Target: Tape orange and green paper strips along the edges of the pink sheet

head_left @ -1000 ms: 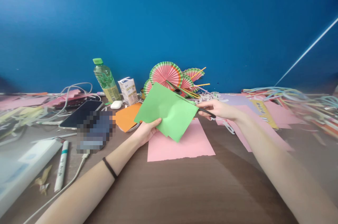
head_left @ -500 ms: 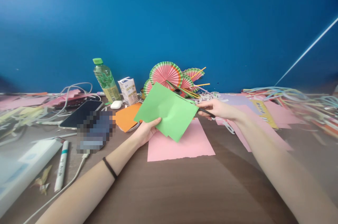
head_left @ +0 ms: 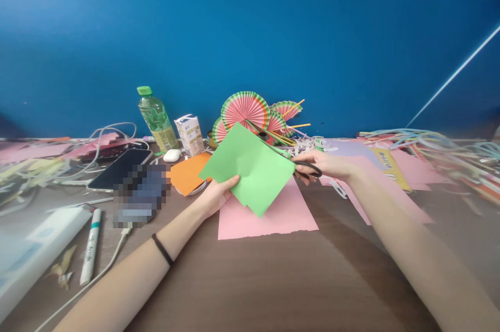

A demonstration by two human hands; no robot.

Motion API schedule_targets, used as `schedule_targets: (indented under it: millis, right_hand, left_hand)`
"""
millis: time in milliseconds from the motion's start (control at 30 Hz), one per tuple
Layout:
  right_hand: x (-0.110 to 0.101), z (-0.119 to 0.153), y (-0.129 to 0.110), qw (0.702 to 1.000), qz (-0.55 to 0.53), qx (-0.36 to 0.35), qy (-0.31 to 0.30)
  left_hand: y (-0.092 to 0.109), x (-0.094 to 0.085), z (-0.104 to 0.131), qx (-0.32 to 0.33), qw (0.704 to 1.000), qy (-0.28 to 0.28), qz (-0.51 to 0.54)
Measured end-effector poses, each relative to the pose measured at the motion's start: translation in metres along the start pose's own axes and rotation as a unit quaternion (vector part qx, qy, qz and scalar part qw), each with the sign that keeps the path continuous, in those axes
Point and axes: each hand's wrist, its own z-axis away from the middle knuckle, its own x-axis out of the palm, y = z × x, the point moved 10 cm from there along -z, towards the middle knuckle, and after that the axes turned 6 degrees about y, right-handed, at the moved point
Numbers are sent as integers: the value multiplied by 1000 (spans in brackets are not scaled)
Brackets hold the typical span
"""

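Pinched by its lower left edge, a sheet of green paper [head_left: 250, 168] is in my left hand [head_left: 219, 195], thumb on top. My right hand [head_left: 318, 163] grips a pair of black-handled scissors [head_left: 310, 166] at the sheet's right side. Their blades lie along the upper right edge of the green paper and are partly hidden by it. Beneath the green sheet, pink paper [head_left: 269, 225] with a ragged front edge lies on the table. Pleated paper fans [head_left: 245, 108] in pink and green stand behind, near the wall.
Left of my hands are orange paper [head_left: 189, 173], a green-capped bottle [head_left: 156, 118], a small carton [head_left: 190, 135], a white earbud case [head_left: 172, 155], a phone [head_left: 121, 168] and a marker [head_left: 90, 246]. On the right lie pink sheets [head_left: 390, 196], a yellow packet [head_left: 390, 168] and paper strips.
The scissors handles have spread apart, with my right hand's fingers lower. The green sheet has shifted and tilted slightly, its lower corner dropping a little. My left hand keeps its hold.
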Motion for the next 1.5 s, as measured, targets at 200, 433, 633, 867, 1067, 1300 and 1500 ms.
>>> schedule_targets:
  millis: [200,433,633,867,1067,1300,1500]
  right_hand:
    - [4,0,1,1000,-4,-10,-27]
    - [4,-1,-1,1000,29,4,6]
    - [3,-3,-3,999,26,17,41]
    - [-2,-6,11,995,41,49,76]
    - [-4,-7,14,993,28,63,94]
    - [3,-7,2,997,4,23,71]
    - [6,-8,0,998,-20,13,65]
  left_hand:
    - [-1,-1,-1,1,1000,-7,7]
    - [-3,0,0,1,1000,1,-23]
    - [0,5,3,11,999,-14,-50]
    - [2,8,5,21,998,-18,-63]
    - [2,6,4,22,998,-17,-62]
    - [3,8,4,29,997,-19,-66]
    - [3,6,4,28,997,-11,-66]
